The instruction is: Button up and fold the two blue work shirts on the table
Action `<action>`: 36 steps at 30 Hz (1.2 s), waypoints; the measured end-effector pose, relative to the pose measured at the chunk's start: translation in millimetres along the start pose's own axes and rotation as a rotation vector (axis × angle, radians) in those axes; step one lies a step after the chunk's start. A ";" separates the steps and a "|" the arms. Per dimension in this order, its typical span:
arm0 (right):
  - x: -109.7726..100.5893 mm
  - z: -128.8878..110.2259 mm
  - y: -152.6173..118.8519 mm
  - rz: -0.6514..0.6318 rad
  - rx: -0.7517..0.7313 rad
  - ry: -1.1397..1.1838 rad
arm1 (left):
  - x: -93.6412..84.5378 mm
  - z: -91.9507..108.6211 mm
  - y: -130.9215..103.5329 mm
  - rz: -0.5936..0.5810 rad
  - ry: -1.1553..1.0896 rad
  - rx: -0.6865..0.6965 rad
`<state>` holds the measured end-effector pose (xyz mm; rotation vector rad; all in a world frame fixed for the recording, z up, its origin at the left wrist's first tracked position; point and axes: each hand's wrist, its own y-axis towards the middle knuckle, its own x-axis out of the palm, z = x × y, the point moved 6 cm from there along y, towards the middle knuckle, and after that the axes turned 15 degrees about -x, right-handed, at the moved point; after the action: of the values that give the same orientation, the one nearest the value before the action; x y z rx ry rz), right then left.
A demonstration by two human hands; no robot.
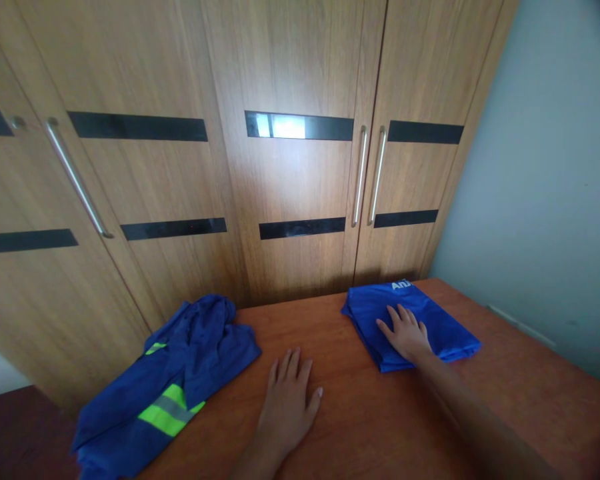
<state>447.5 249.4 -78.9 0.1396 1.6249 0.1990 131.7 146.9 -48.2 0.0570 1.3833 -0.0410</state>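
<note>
A bright blue piece of fabric (pixel 437 327), folded into a flat bundle with white lettering at its far edge, lies on the right of the wooden table (pixel 330 427). My right hand (pixel 405 333) rests on top of it, palm down with the fingers spread. My left hand (pixel 287 403) lies flat on or just over the bare tabletop, fingers stretched out, holding nothing. Left of it is a crumpled dark blue work garment (pixel 180 373) with yellow-green and grey reflective bands; the hand does not touch it.
Behind the table rises a wooden wardrobe (pixel 295 180) with dark strips and metal handles (pixel 361 177). A pale wall (pixel 545 200) borders the right side. The dark blue garment hangs over the table's left edge.
</note>
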 end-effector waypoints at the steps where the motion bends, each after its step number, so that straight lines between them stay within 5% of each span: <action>1: 1.8 -7.2 -5.8 0.007 -0.007 -0.009 | 0.0 0.1 -0.1 -0.004 0.000 -0.001; 5: 6.3 -20.9 -20.8 0.050 -0.024 -0.065 | 0.1 -0.8 -0.7 0.001 -0.009 0.008; 17: -1.9 -13.2 -17.5 0.026 0.035 0.007 | -4.5 -0.9 -4.1 0.021 -0.052 0.015; 20: -11.7 -39.6 -22.4 0.133 -0.030 0.135 | -7.6 0.0 -3.1 -0.003 -0.087 -0.005; 25: -22.4 -129.1 -45.4 0.278 -0.429 0.441 | -18.4 -5.4 6.5 -0.002 -0.243 -0.010; 29: -16.3 -176.8 -66.0 0.209 -0.541 0.516 | -57.2 -43.5 19.3 0.251 -0.263 -0.033; 33: -14.9 -184.3 -72.2 0.153 -0.554 0.477 | -108.1 -116.7 23.8 0.503 -0.110 -0.149; 36: -18.7 -182.3 -72.4 0.161 -0.556 0.467 | -125.7 -177.2 21.2 0.536 0.055 -0.355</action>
<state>269.1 166.8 -65.8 -0.2206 1.9552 0.8476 -64.2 179.0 42.8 0.1311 1.3738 0.6552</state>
